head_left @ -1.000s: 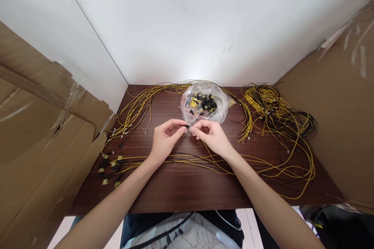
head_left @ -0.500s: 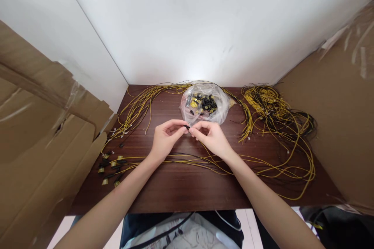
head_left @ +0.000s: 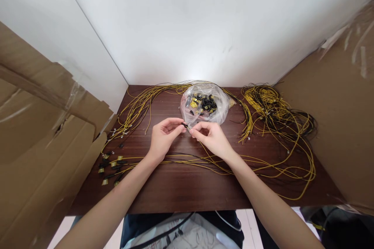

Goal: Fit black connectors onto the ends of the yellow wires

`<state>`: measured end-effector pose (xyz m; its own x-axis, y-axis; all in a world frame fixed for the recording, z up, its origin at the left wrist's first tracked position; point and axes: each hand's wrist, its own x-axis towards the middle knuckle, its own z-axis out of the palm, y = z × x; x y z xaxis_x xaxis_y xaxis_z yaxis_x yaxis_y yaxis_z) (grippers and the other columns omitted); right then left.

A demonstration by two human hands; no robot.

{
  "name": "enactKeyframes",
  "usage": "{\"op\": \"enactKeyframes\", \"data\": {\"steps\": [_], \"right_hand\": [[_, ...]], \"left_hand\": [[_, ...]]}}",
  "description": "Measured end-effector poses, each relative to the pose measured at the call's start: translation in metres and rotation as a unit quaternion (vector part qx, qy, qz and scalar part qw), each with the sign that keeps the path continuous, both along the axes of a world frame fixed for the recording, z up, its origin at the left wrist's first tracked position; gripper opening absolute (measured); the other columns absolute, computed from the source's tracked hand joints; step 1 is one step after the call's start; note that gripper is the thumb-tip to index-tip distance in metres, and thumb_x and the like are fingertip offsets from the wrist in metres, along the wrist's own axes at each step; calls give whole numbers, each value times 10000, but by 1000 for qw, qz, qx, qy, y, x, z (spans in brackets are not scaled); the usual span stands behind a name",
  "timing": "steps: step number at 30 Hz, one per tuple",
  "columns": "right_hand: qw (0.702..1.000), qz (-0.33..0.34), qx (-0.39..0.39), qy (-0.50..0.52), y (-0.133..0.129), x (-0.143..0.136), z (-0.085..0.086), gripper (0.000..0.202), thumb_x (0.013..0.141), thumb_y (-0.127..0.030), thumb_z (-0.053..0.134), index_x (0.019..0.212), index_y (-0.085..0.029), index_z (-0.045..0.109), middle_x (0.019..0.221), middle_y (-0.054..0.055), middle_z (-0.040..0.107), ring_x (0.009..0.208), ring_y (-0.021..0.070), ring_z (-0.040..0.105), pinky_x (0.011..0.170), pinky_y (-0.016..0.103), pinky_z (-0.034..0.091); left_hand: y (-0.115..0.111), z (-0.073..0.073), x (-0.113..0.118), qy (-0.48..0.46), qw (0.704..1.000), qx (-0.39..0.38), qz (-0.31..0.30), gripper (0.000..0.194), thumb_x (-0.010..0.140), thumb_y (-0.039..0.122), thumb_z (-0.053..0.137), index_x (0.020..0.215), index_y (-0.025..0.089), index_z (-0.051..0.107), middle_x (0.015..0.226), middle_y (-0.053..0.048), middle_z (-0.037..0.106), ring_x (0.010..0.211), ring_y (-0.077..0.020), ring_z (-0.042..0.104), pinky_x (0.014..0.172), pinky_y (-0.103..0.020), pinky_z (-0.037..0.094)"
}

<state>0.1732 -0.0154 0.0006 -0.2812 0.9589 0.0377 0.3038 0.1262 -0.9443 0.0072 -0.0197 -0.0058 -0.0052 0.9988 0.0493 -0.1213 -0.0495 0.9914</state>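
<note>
Between finger and thumb, my left hand (head_left: 166,135) pinches a small black connector piece (head_left: 184,125). My right hand (head_left: 210,137), just beside it, is closed in a pinch on a thin yellow wire (head_left: 204,148) that trails down from the fingers. The wire's end meets or nearly meets the black piece; which one is too small to tell. Right behind both hands stands an open clear plastic bag (head_left: 223,113) holding many black and yellow pieces. Below my hands, several yellow and black wires (head_left: 187,156) run across the brown table (head_left: 187,194).
Black parts with yellow tabs (head_left: 113,165) lie at the table's left. A wire bundle (head_left: 140,105) arcs behind the bag, and a tangled coil of yellow and black wire (head_left: 263,103) sits at the right. Cardboard sheets (head_left: 37,155) and a white wall (head_left: 187,27) enclose the table.
My left hand has shifted slightly left, away from the right hand. The gap between the fingertips is wider, and more of the black piece shows.
</note>
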Motion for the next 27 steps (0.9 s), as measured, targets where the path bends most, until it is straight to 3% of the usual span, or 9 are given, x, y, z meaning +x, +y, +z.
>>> {"op": "enactKeyframes", "data": {"steps": [13,27], "right_hand": [[1000,-1,0,21,-1,-2,0,199,793,-295,577,730,-132,673,685,27,655,622,132,560,595,231,415],[1000,-6,10,14,-2,-2,-1,190,798,-285,573,739,-129,663,697,26,656,629,130,571,598,228,424]], "left_hand": [[-2,0,1,11,999,0,-41,191,689,227,717,836,118,661,793,-49,694,716,-148,655,748,-266,534],[-2,0,2,1,1000,4,-31,183,735,264,689,828,117,634,814,-50,687,706,-147,660,725,-261,540]]}}
